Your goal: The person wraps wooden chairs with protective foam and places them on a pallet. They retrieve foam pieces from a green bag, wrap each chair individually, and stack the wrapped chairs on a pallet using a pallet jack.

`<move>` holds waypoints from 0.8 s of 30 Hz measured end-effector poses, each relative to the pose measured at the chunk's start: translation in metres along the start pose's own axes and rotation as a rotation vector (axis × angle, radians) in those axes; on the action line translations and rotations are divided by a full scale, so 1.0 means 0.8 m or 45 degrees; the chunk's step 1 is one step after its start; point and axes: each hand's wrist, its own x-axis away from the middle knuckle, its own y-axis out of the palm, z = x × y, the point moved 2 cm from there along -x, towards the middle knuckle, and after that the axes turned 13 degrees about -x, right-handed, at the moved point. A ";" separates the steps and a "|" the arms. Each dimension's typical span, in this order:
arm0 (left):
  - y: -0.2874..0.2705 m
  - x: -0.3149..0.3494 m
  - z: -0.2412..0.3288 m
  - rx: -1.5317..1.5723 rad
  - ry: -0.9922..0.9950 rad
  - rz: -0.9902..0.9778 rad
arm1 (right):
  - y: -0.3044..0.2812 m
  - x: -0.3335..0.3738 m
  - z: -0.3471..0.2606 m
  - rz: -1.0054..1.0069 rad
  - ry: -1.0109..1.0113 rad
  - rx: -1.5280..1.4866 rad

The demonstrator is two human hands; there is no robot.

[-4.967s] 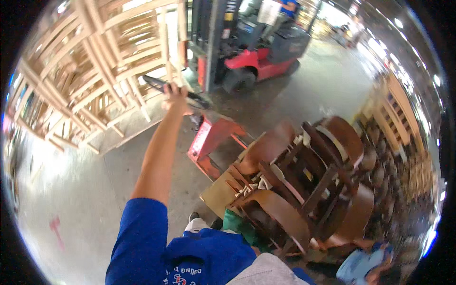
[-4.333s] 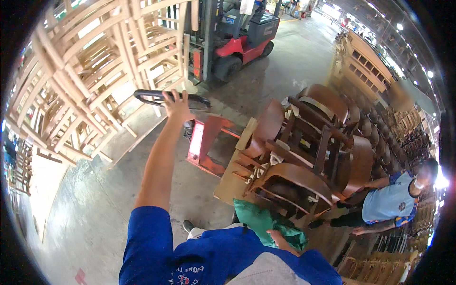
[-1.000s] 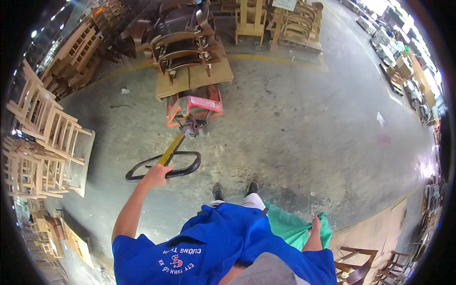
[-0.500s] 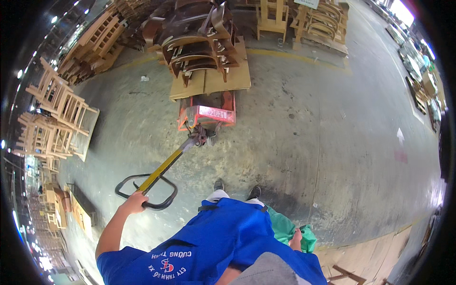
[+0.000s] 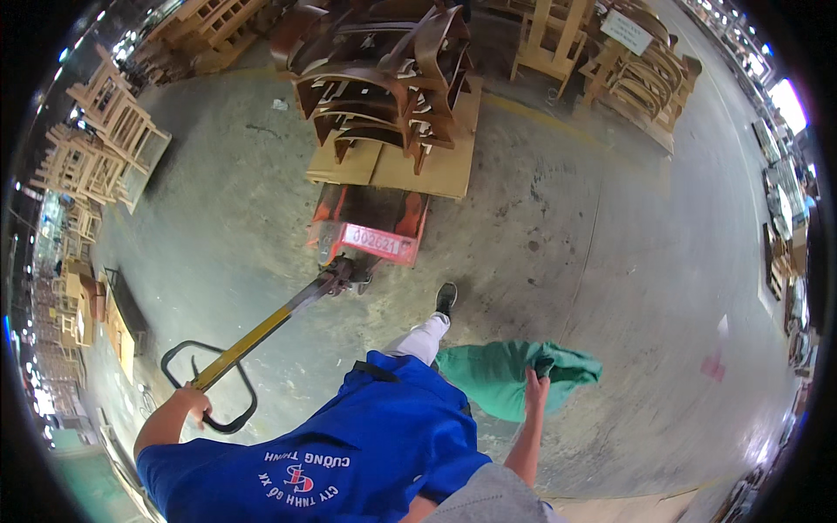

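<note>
At lower left, my left hand [image 5: 190,403] is closed round the end of a pallet jack handle [image 5: 247,345], a yellow and black shaft with a black loop grip. The handle slants up to the red pallet jack [image 5: 370,241]. Its load is a stack of dark brown curved wooden chair frames [image 5: 375,87] on a cardboard sheet [image 5: 427,180]. At my right side, my right hand [image 5: 536,388] grips the gathered top of a green sack [image 5: 484,370], which hangs beside my leg. The sack's contents are hidden.
Pale wooden chair frames [image 5: 105,131] stand stacked at the left. More wooden frames [image 5: 641,87] are piled at far right with a white sign [image 5: 626,32]. A low flat cart [image 5: 122,327] stands at left. Grey concrete floor [image 5: 523,235] lies between them.
The green sack has swung forward and out from my side, with my right hand holding it. My left hand and the handle have shifted left and nearer. One foot shows where two did.
</note>
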 end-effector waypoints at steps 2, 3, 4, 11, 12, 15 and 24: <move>-0.020 0.004 -0.017 -0.029 -0.004 -0.112 | 0.024 -0.087 -0.053 -0.043 -0.067 0.010; -0.033 0.005 -0.021 0.051 0.007 -0.236 | 0.031 -0.129 -0.078 -0.060 -0.116 0.040; -0.044 0.014 -0.028 0.035 -0.003 -0.280 | 0.038 -0.167 -0.100 -0.078 -0.205 0.069; -0.141 0.099 -0.086 0.094 -0.071 -0.297 | 0.104 -0.412 -0.240 -0.268 0.139 0.087; -0.162 0.111 -0.097 0.105 -0.091 -0.298 | 0.118 -0.448 -0.265 -0.333 0.127 0.041; -0.217 0.146 -0.132 0.126 -0.145 -0.326 | 0.160 -0.546 -0.352 -0.457 -0.014 -0.014; -0.524 0.173 -0.203 0.498 -0.184 0.220 | 0.322 -0.647 -0.642 -1.064 -0.256 0.733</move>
